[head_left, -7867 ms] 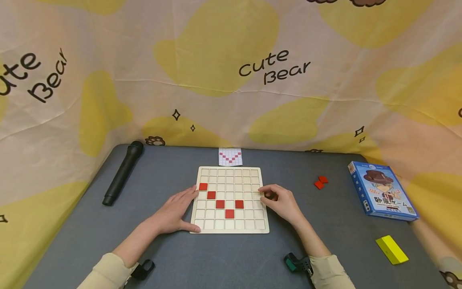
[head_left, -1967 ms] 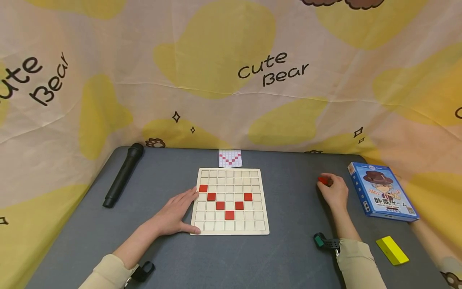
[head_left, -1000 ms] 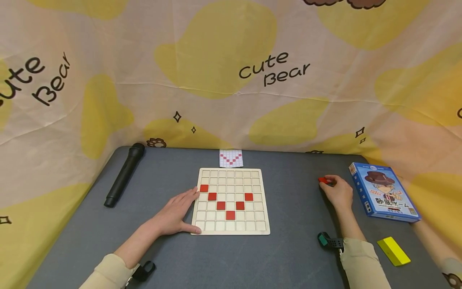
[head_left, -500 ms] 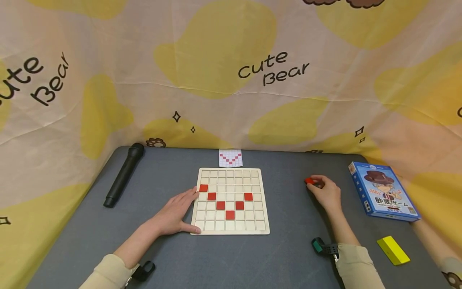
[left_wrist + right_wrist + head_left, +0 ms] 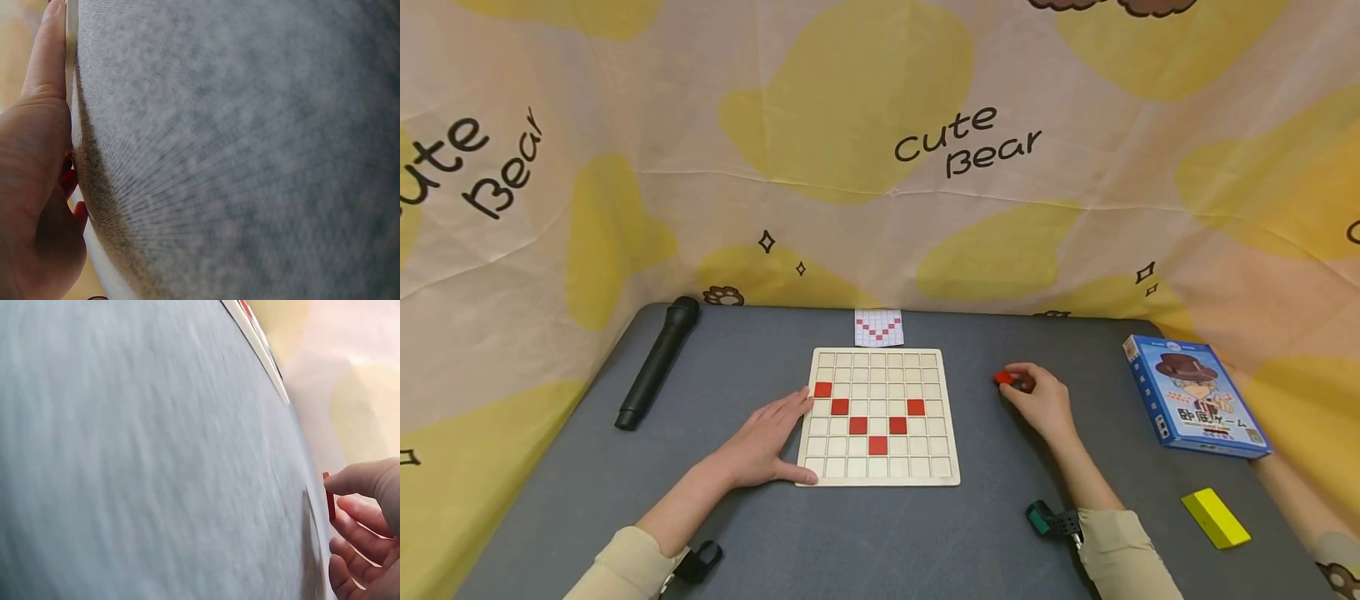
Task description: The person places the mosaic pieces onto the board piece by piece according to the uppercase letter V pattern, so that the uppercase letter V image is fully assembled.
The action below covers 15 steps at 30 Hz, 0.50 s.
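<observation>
A cream gridded board lies flat on the table, several small red square tiles set in its cells in a lopsided V. My left hand rests along the board's left edge, fingers extended and thumb at the near left corner. In the left wrist view, the thumb lies along the board's rim. To the right of the board, my right hand pinches one red tile between thumb and fingers, above the table. The right wrist view shows that tile edge-on at the fingertips, apart from the board.
Behind the board lies a small paper card printed with a red V on a grid. A black microphone is at the left. On the right are a blue game box and a yellow block. A patterned cloth hangs behind the table.
One more red tile now sits on the board's right side. My right hand went to the loose tiles, took hold of one and moved left with it. The left hand has stayed put.
</observation>
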Tool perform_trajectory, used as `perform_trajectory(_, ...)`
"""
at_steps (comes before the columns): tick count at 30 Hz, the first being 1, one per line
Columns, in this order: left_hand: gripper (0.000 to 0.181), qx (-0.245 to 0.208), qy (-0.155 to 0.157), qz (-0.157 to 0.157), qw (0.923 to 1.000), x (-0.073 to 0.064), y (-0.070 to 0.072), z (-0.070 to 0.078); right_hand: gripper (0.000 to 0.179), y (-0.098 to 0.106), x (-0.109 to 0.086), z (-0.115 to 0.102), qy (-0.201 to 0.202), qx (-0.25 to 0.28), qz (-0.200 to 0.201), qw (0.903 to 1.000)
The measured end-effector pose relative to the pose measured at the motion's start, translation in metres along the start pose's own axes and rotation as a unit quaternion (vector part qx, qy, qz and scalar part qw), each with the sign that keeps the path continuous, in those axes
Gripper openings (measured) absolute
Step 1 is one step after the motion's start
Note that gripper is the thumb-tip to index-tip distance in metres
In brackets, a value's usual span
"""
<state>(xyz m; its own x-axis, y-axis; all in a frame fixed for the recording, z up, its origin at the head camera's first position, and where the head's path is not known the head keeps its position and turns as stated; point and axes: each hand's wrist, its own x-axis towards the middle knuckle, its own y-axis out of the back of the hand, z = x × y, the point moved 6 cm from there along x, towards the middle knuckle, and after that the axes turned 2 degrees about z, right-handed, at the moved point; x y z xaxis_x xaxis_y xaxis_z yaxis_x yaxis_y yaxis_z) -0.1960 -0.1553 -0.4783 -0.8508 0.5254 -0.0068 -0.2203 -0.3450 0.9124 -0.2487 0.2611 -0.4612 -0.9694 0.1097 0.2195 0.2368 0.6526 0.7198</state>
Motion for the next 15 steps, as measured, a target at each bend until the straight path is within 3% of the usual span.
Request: perform_trajectory(15, 0.123, -0.001, 0.001, 0.000, 1.0000, 0.000, 0.000, 0.000, 0.031, -0.043, -0.011, -0.053, 0.073, 0.040, -0.058, 0.9949)
